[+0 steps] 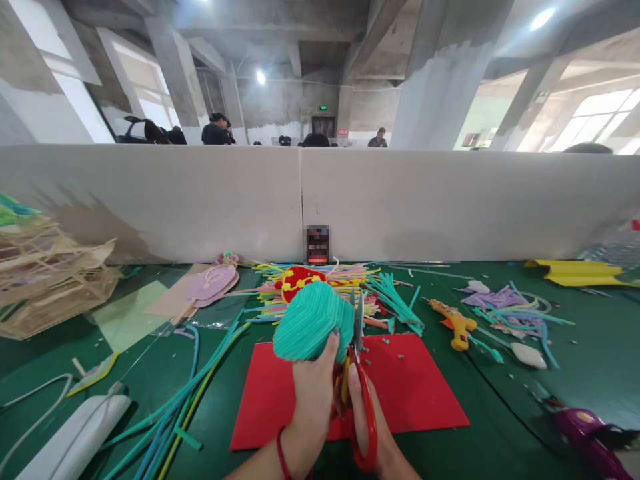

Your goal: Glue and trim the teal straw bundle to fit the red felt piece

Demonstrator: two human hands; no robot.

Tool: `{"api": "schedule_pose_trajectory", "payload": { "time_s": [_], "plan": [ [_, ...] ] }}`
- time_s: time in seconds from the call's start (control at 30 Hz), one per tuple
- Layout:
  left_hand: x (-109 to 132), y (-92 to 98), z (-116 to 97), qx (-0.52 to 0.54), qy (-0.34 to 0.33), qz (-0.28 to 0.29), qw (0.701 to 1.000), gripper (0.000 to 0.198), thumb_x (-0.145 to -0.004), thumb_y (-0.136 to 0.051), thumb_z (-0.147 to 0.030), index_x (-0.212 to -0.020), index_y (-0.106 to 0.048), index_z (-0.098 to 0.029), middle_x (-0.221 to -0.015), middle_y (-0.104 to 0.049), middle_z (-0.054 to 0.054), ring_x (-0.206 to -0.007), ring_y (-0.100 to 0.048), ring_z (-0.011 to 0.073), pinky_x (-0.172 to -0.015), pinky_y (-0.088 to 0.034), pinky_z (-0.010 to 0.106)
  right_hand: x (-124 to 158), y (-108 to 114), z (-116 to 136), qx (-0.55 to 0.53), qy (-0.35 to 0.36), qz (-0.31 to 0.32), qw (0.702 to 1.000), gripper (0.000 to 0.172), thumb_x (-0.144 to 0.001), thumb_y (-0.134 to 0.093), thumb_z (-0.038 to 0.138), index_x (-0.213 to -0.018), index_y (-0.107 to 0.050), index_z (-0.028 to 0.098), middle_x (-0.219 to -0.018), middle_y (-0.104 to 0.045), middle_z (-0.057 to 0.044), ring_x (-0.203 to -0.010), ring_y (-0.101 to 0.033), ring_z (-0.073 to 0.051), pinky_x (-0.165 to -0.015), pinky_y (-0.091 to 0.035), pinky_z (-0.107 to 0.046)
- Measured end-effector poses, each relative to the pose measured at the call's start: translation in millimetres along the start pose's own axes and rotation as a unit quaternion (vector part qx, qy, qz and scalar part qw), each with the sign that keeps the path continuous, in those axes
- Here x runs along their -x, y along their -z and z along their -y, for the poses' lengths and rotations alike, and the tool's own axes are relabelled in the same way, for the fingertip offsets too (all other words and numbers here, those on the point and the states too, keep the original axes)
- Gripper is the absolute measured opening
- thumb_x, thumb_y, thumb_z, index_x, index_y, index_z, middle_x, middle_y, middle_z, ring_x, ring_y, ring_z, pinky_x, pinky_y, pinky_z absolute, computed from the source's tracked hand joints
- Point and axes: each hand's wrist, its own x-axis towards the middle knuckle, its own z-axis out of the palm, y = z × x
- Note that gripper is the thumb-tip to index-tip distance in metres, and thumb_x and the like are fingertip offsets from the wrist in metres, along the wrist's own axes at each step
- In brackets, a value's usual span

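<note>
My left hand [316,383] grips a turquoise, rounded piece [313,323] that looks made of pipe cleaners laid side by side, thumb pressed on its lower right. In my right hand [367,407] is a pair of red-handled scissors [369,427], their blades pointing up along the piece's right edge. I cannot tell whether the blades touch it. Below both hands lies a red sheet [415,387] with small turquoise clippings on its right part. Just behind the piece are a red and yellow shape [300,281] and a heap of coloured pipe cleaners [265,293].
An orange glue gun [454,325] with a black cord lies right, near purple and turquoise scraps [510,307]. Long pipe cleaners [187,393] and a white power strip [75,437] occupy the left. A wooden stick structure [50,280] stands far left. A white partition [200,200] closes the table's back.
</note>
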Motion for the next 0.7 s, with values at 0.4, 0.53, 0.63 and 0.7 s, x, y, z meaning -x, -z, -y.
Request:
{"api": "schedule_pose_trajectory", "payload": {
  "time_s": [0.4,0.53,0.63,0.7],
  "plan": [
    [2.3,-1.0,-1.1,-0.023,0.003,0.007,1.0,0.04,-0.06,-0.079,-0.029,-0.098,-0.069,-0.019,-0.107,-0.07,0.007,-0.1,-0.065,0.0251,-0.096,-0.048,0.036,0.8,2.6,1.6,-0.001,0.007,0.015,1.0,0.051,-0.082,-0.041,0.07,-0.077,-0.051,0.02,-0.056,-0.041,0.005,-0.047,-0.039,-0.01,-0.043,-0.035,-0.022],
    [3.1,-1.5,0.5,-0.031,0.013,0.001,0.999,0.041,-0.061,-0.078,-0.029,-0.099,-0.069,-0.019,-0.111,-0.069,0.008,-0.103,-0.063,0.0263,-0.095,-0.049,0.037,1.4,1.8,2.5,-0.005,0.0,0.007,1.0,0.052,-0.082,-0.041,0.07,-0.074,-0.05,0.02,-0.054,-0.04,0.005,-0.044,-0.038,-0.009,-0.041,-0.033,-0.021],
    [3.1,-1.4,2.4,-0.031,0.013,-0.002,0.999,0.041,-0.062,-0.078,-0.029,-0.099,-0.068,-0.018,-0.113,-0.067,0.009,-0.107,-0.061,0.0269,-0.096,-0.048,0.038,1.1,1.7,2.3,-0.01,-0.022,-0.001,1.0,0.052,-0.08,-0.042,0.072,-0.072,-0.049,0.02,-0.05,-0.038,0.007,-0.041,-0.036,-0.009,-0.038,-0.03,-0.021],
    [2.5,-1.3,3.9,-0.034,-0.003,-0.004,0.999,0.04,-0.062,-0.078,-0.03,-0.099,-0.068,-0.018,-0.116,-0.066,0.009,-0.112,-0.059,0.0269,-0.099,-0.046,0.037,1.1,2.1,1.7,-0.012,-0.019,-0.006,1.0,0.052,-0.079,-0.044,0.071,-0.07,-0.048,0.02,-0.049,-0.037,0.007,-0.041,-0.036,-0.008,-0.038,-0.028,-0.02]
  ]
}}
